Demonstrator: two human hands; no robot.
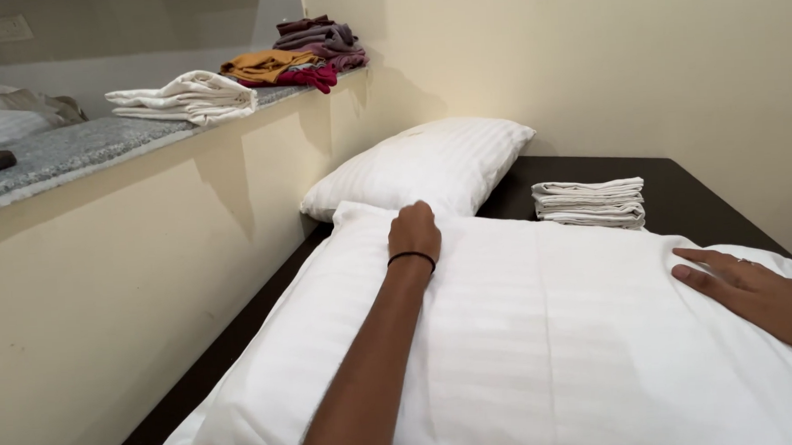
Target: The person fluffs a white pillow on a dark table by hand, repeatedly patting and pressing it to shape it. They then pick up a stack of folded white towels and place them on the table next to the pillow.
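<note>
A large white striped pillow (543, 332) lies across a dark wooden table (680, 192) in front of me. My left hand (414, 231), a black band on its wrist, reaches to the pillow's far edge with the fingers curled down onto the fabric. My right hand (737, 283) lies flat on the pillow's right side, fingers spread and a ring on one finger. A second white pillow (429, 163) rests just beyond, leaning toward the wall corner.
A stack of folded white cloths (591, 203) sits on the dark table at the back right. On the stone ledge (72, 148) to the left lie folded white linen (186, 96) and a pile of coloured clothes (304, 53). Cream walls close the left and back.
</note>
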